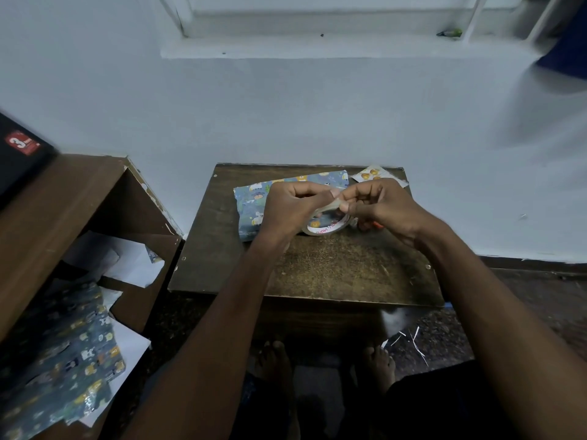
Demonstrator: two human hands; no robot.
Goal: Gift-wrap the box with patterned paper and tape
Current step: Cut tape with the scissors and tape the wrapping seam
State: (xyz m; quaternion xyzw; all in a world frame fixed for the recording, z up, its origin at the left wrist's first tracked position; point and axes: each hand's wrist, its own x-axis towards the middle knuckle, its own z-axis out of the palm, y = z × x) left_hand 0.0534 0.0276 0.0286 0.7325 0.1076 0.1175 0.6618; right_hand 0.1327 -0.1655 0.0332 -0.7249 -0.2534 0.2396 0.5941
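Bare feet (276, 360) and both forearms fill the near frame; we log the scene from the left.

Left: brown wooden shelf unit (63, 192) holding loose sheets of the blue animal-print paper (60, 350), matte, creased, white on the reverse. A dark box with a red label (22, 144) sits on the shelf's top.

Centre: small dark wooden table (317, 268), top scuffed and grainy. On its far-left part lies the wrapped box (254, 201), flat, rectangular, already covered in the same patterned paper, edges slightly puffy.

Our left hand (286, 204), above the box's right end, has its fingers curled and its thumb pinching the tape near the roll. The tape roll (324, 225), clear and glossy on a white printed core, hangs just below and between the hands. Our right hand (378, 204) pinches the free end of the strip (333, 203).

Judgement: step in hand is drawing off a length of tape. To do it well, keep the strip taut and untwisted, touch the adhesive only at the tip, pull a short length, and tear cleanly; clear tape clings to itself readily.

Right: something orange (376, 225) shows under the right hand, identity unclear. A small printed scrap with orange shapes (370, 175) lies at the far-right corner. White paper slivers (413, 341) lie on the floor.
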